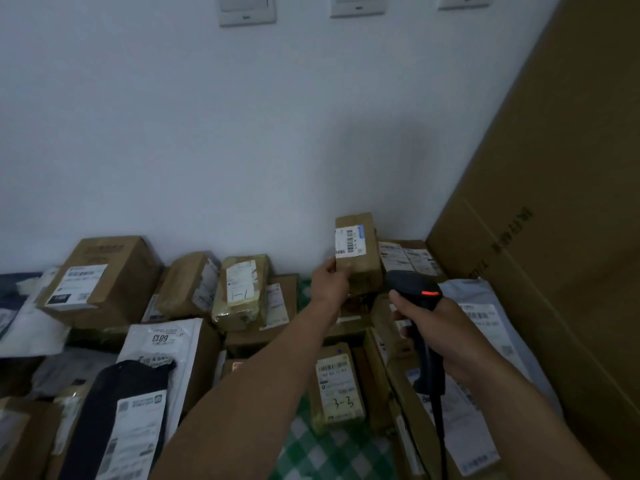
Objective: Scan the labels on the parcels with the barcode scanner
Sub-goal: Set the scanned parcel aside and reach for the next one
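Parcel held up, scanner beside it

The left hand (332,280) grips the lower left corner of a small brown parcel (360,261) and holds it upright above the pile, its white barcode label (350,241) facing the camera. The right hand (440,334) is wrapped round the handle of the black barcode scanner (414,289). The scanner's head, with an orange-red light glowing on top, sits near the parcel's lower right corner, and its cable (439,427) hangs down. Below lie more parcels on a green checked cloth (332,452) — a box marked "3-3" (337,389), a white mailer (162,344) — beside a large carton (554,202).
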A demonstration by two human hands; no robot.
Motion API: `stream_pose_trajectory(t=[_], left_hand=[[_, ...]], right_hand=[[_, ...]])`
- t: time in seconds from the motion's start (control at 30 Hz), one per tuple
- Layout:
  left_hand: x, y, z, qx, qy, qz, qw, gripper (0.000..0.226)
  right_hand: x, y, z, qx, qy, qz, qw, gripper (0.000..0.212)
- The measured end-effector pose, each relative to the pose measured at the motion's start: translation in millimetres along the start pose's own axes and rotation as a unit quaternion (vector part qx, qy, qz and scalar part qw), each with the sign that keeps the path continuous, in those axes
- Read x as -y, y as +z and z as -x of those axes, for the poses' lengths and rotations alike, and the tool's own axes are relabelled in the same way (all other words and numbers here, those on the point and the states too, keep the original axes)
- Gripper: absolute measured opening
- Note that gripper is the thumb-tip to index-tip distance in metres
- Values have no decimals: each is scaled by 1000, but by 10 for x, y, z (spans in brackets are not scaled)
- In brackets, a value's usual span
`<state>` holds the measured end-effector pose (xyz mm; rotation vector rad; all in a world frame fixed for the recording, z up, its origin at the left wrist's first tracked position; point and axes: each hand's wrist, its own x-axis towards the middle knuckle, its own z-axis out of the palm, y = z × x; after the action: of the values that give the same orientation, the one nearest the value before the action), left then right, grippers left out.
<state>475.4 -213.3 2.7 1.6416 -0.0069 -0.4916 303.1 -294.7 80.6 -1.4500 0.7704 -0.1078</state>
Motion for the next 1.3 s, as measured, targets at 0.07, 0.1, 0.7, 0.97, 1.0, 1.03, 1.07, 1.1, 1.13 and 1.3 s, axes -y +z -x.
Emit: stream_pose_trajectory(t=[0.07, 0.1, 0.7, 0.97, 1.0, 1.03, 1.07, 1.1, 1.13, 1.3], left_hand=[[-32, -89, 230, -23, 42, 8, 999, 35], [-46, -156, 388, -39, 74, 8, 996, 35], [246, -1685, 2925, -214, 212, 18, 953, 42], [117, -2056, 3089, -244, 214, 38, 945, 43], [104, -2102, 3058, -244, 216, 24, 945, 42], [84, -2147, 3026, -250, 220, 5, 943, 42], [57, -2185, 2997, -255, 227, -15, 940, 42], [30, -2226, 2962, -258, 234, -39, 937, 43], [-3, -2263, 2926, -252, 242, -59, 935, 44], [-96, -2350, 2685, -211, 264, -148, 929, 53]], right_hand=[[13, 20, 82, -2, -17, 5, 1000, 22], [15, 51, 132, -6, -26, 8, 1000, 18], [-175, 1312, 1624, 82, -158, -97, 979, 15], [-125, 1333, 1950, 149, -182, -36, 971, 21], [-119, 1318, 1965, 143, -187, -16, 972, 24], [-111, 1308, 1990, 139, -194, 9, 971, 25], [-111, 1293, 2005, 136, -203, 38, 969, 25], [-105, 1275, 2024, 134, -212, 62, 966, 24], [-95, 1251, 2037, 133, -217, 83, 963, 24], [-8, 1104, 2038, 131, -246, 189, 942, 35]])
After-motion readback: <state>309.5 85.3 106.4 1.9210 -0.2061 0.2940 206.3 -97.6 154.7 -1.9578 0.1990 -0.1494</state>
